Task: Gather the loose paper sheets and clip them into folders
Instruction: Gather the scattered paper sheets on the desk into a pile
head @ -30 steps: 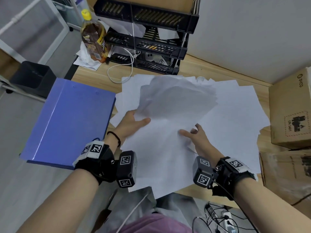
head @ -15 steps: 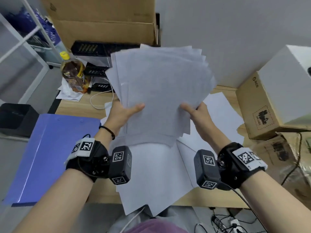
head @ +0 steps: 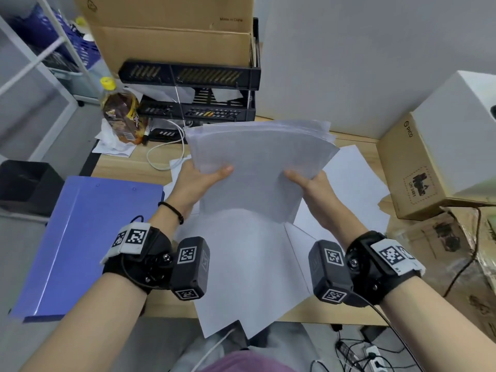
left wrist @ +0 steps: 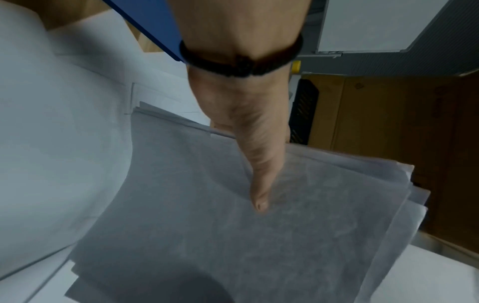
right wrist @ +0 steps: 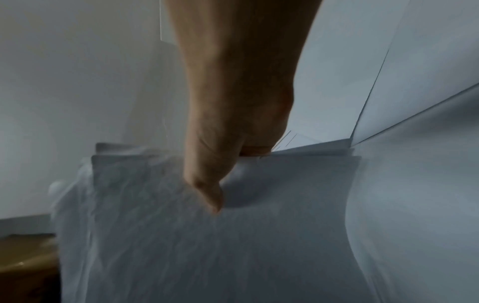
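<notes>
I hold a stack of white paper sheets (head: 257, 167) above the wooden desk, tilted away from me. My left hand (head: 200, 178) grips its left edge, thumb (left wrist: 260, 194) on top and fingers hidden underneath. My right hand (head: 311, 183) grips the right edge the same way, thumb (right wrist: 210, 196) pressed on the paper stack (right wrist: 233, 246). More loose sheets (head: 252, 269) lie spread on the desk below, some overhanging the front edge. A closed blue folder (head: 80, 242) lies at the desk's left end, partly over the edge.
A black stacked paper tray (head: 193, 98) stands at the back with a cardboard box (head: 171, 33) on top. A bottle of brown drink (head: 120, 114) and a white cable (head: 166, 154) sit back left. Cardboard boxes (head: 418, 167) crowd the right side.
Both hands lifted the stack off the desk and raised it upright; now it has dropped lower and tilts away, its sheets squared more closely together.
</notes>
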`<state>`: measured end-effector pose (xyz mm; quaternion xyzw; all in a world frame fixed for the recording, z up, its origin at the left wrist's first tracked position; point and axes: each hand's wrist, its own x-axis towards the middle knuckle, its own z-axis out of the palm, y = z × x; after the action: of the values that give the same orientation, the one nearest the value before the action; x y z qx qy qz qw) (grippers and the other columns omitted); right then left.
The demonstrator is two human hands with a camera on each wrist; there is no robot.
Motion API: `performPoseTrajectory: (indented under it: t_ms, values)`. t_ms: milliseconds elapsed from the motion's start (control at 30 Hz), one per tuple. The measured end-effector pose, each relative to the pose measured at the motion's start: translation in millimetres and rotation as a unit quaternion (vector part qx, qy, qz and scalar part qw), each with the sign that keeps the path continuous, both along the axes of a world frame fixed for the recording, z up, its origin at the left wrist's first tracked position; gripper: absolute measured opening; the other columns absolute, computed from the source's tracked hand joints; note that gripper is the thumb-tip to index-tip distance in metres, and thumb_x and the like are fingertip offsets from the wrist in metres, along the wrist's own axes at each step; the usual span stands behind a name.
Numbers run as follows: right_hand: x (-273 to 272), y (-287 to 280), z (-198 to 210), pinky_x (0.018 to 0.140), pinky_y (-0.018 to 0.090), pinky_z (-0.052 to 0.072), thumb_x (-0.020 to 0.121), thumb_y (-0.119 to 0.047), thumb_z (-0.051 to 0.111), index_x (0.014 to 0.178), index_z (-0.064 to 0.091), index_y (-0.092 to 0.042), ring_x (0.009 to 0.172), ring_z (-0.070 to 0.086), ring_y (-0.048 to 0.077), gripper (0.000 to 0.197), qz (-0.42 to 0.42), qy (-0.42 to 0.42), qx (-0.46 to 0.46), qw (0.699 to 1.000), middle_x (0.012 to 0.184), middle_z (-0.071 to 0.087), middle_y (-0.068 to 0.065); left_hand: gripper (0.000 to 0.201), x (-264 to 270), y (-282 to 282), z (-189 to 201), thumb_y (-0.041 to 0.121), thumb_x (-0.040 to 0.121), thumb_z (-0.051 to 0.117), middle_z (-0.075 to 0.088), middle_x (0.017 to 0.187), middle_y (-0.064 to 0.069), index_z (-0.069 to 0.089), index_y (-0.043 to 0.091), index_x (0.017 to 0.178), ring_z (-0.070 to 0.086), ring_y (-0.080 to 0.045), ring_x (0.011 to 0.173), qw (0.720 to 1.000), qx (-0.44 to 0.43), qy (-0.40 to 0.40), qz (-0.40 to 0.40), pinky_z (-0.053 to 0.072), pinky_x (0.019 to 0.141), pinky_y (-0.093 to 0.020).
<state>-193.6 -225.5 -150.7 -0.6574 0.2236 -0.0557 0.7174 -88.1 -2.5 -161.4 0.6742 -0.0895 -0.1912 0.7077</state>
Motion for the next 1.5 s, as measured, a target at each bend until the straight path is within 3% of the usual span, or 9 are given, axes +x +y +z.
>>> performPoseTrajectory:
  t_ms: [200, 400, 567, 700, 900, 1067, 1267, 1367, 1500]
  values:
    - [-17.6, -8.4, -9.1, 0.096, 0.023, 0.046, 0.096, -0.001, 0.049, 0.128, 0.058, -0.013, 0.116, 0.061, 0.012, 0.036, 0.019, -0.018, 0.039, 0.999, 0.124, 0.067, -0.001, 0.033, -5.2, 17.8, -5.4, 0.007, 0.073, 0.078, 0.075, 0.095, 0.009, 0.067, 0.022, 0.101, 0.069, -0.007, 0.092, 1.0, 0.0, -0.007, -0.002, 0.053, 0.083, -0.026]
    - [-3.3, 8.4, -29.2, 0.088, 0.025, 0.045, 0.081, 0.014, 0.036, 0.129, 0.057, -0.012, 0.116, 0.058, 0.018, 0.059, -0.013, 0.027, 0.008, 1.0, 0.126, 0.064, 0.003, 0.042, -13.2, 1.2, -16.0, 0.011, 0.071, 0.082, 0.071, 0.107, 0.001, 0.062, 0.024, 0.106, 0.069, -0.011, 0.098, 0.999, 0.01, 0.015, 0.028, 0.055, 0.085, -0.026]
    - [-11.1, -3.5, -40.3, 0.098, 0.028, 0.045, 0.081, 0.016, 0.036, 0.129, 0.057, -0.016, 0.119, 0.057, 0.016, 0.061, 0.011, 0.046, 0.002, 0.999, 0.126, 0.065, 0.001, 0.035, -9.7, 20.3, -34.4, 0.015, 0.078, 0.077, 0.07, 0.11, 0.002, 0.062, 0.022, 0.109, 0.066, -0.012, 0.099, 0.997, 0.051, 0.062, 0.014, 0.052, 0.085, -0.027]
    - [-14.2, 12.0, -61.5, 0.097, 0.03, 0.043, 0.09, 0.005, 0.045, 0.132, 0.053, -0.016, 0.122, 0.055, 0.02, 0.048, 0.046, 0.117, -0.006, 0.992, 0.125, 0.064, -0.003, 0.032, -21.5, 14.0, -47.8, -0.006, 0.081, 0.062, 0.066, 0.097, 0.001, 0.061, 0.013, 0.106, 0.061, -0.016, 0.091, 0.992, 0.102, 0.065, 0.029, 0.049, 0.073, -0.023]
    - [-7.0, 7.9, -39.1, 0.097, 0.032, 0.049, 0.092, -0.019, 0.064, 0.132, 0.056, -0.013, 0.116, 0.063, 0.016, 0.041, 0.022, 0.052, 0.028, 0.998, 0.125, 0.067, -0.002, 0.011, -8.7, 2.6, -25.3, 0.004, 0.067, 0.054, 0.065, 0.076, 0.001, 0.058, 0.01, 0.075, 0.059, -0.014, 0.071, 0.993, 0.043, 0.074, 0.079, 0.046, 0.063, -0.024]
    - [-17.1, -5.4, -31.9, 0.096, 0.031, 0.05, 0.094, -0.019, 0.06, 0.125, 0.059, -0.014, 0.115, 0.064, 0.016, 0.031, 0.018, 0.014, 0.025, 0.999, 0.124, 0.068, -0.001, 0.046, -8.3, 11.1, -23.4, -0.016, 0.079, 0.044, 0.074, 0.09, 0.009, 0.067, 0.019, 0.098, 0.068, -0.007, 0.085, 0.998, 0.017, 0.06, 0.023, 0.053, 0.069, -0.019]
    - [-37.6, 4.3, -75.1, 0.104, 0.031, 0.045, 0.099, -0.017, 0.052, 0.129, 0.057, -0.014, 0.115, 0.063, 0.009, 0.031, 0.074, 0.093, 0.006, 0.993, 0.125, 0.067, -0.005, 0.034, -27.2, 13.8, -50.5, -0.006, 0.082, 0.055, 0.068, 0.103, 0.0, 0.062, 0.014, 0.109, 0.061, -0.018, 0.095, 0.988, 0.096, 0.121, -0.001, 0.046, 0.073, -0.024]
    - [-34.9, 12.6, -69.6, 0.094, 0.022, 0.046, 0.102, -0.029, 0.045, 0.126, 0.059, -0.02, 0.11, 0.063, 0.003, 0.029, 0.074, 0.094, -0.012, 0.993, 0.121, 0.067, -0.011, 0.028, -29.5, 2.6, -41.6, 0.001, 0.084, 0.056, 0.068, 0.101, 0.001, 0.063, 0.018, 0.104, 0.061, -0.015, 0.092, 0.987, 0.083, 0.136, 0.03, 0.048, 0.072, -0.024]
    - [-24.2, 2.3, -47.1, 0.09, 0.024, 0.052, 0.1, -0.034, 0.048, 0.128, 0.059, -0.016, 0.108, 0.066, 0.008, 0.035, 0.005, 0.064, -0.05, 0.997, 0.12, 0.068, -0.007, 0.024, -19.7, -4.9, -21.5, 0.001, 0.085, 0.051, 0.069, 0.096, 0.0, 0.066, 0.014, 0.098, 0.063, -0.015, 0.086, 0.992, 0.053, 0.109, 0.018, 0.051, 0.071, -0.024]
